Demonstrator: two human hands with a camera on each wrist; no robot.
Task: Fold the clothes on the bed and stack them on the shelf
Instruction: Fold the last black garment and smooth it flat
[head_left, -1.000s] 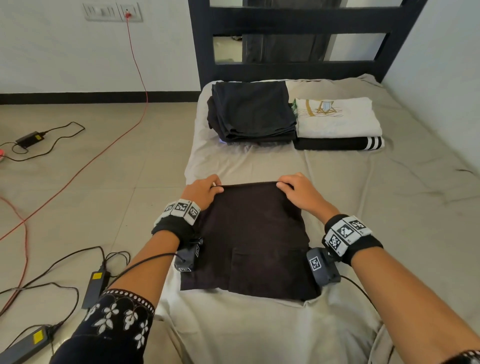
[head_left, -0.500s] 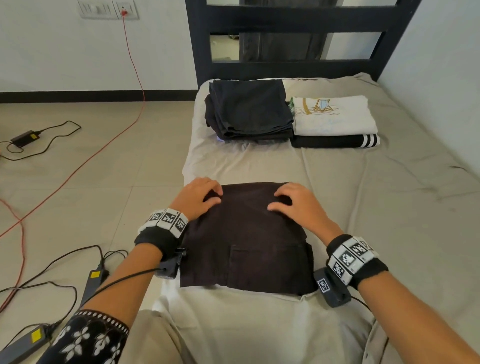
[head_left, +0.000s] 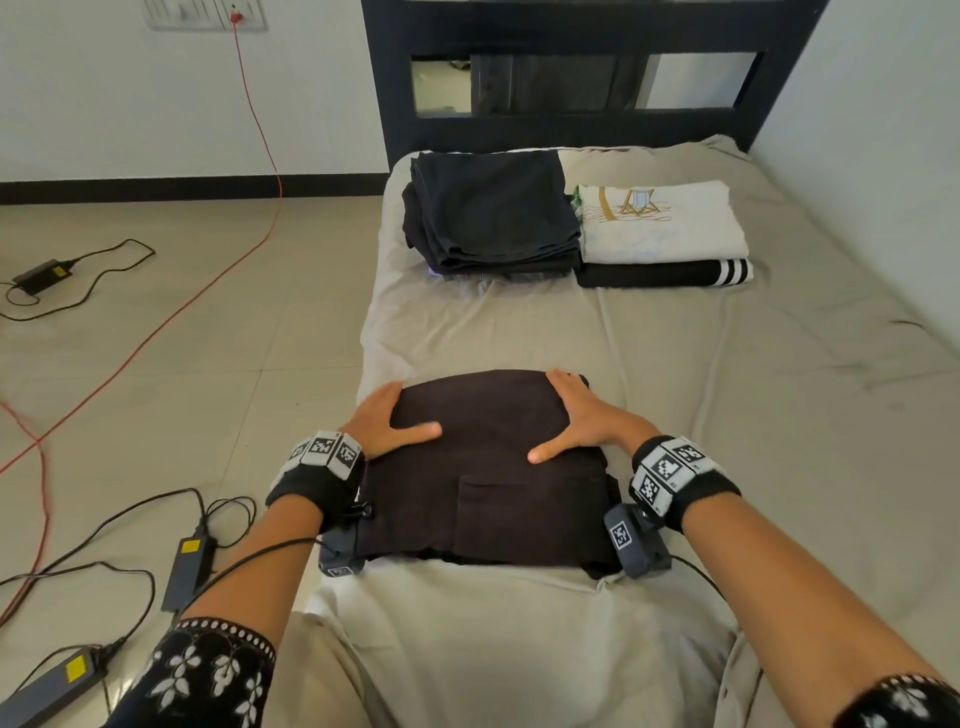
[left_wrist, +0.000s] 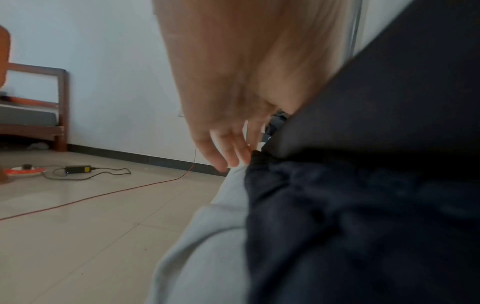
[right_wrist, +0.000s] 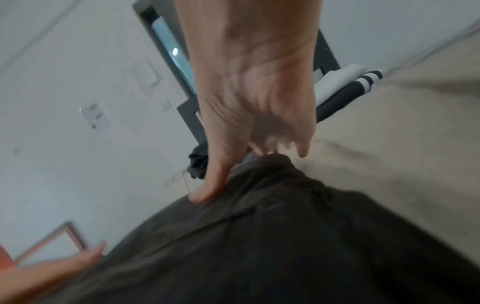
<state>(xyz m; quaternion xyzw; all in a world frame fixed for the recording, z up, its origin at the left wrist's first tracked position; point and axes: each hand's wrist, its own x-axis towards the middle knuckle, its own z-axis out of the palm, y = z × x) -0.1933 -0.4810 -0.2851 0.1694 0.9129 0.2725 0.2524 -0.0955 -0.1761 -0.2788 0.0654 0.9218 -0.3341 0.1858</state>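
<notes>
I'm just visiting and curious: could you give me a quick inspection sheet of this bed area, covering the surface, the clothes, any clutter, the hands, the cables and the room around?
Surface: bed under a wrinkled beige sheet.
Job's things: dark folded garment near the person; dark folded stack at the far end, beside a white printed shirt lying on a black striped garment.
Clutter: nothing seen on the bed.
Grips: left hand and right hand at the near garment's side edges, thumbs on top; fingers appear tucked at the edges.
Cables: red cord from the wall socket; black power adapters with leads on the floor.
Surroundings: tiled floor, white walls, dark headboard; no shelf in view.
</notes>
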